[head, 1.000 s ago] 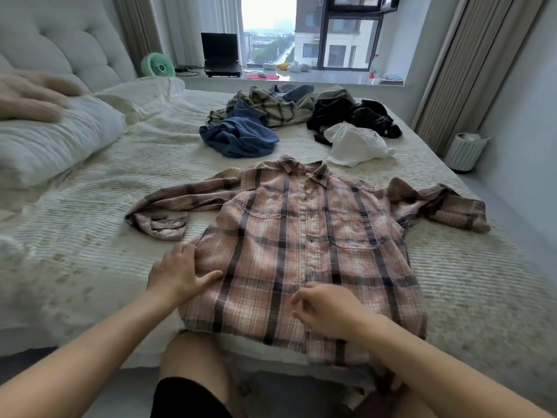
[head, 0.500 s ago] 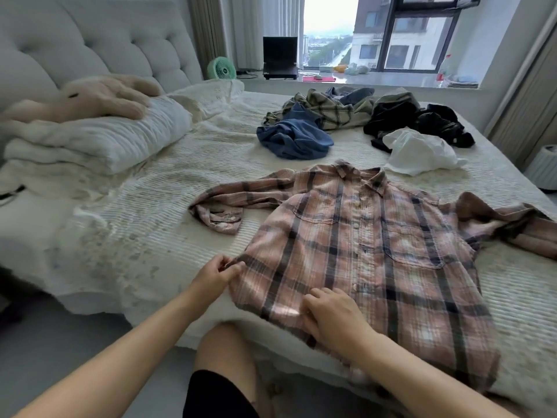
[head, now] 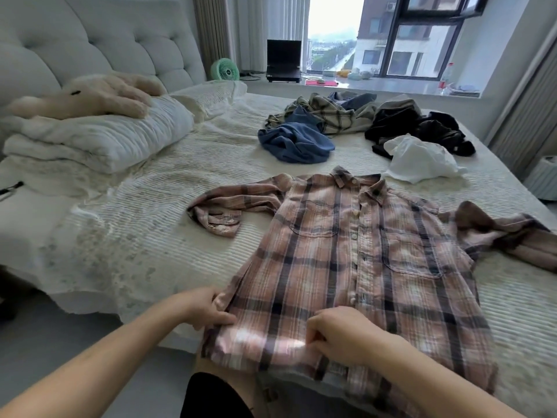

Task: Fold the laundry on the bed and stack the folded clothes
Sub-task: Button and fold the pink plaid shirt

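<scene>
The bed (head: pixel 144 245) is spread with a pink plaid shirt (head: pixel 355 267), buttoned front up, sleeves out. Its hem, merely pressed flat a second ago, is now pinched by left hand (head: pixel 208 307) and right hand (head: pixel 340 336) — lifted slightly, so folding is judged begun.

You get soft daylight from the window (head: pixel 391 40) at upper right, sky there blown out white, shadows faint on the bed (head: pixel 150 236), wide-angle bending at the frame edges, motion blur on your hands and the shirt hem (head: pixel 271 345) at bottom centre.
</scene>
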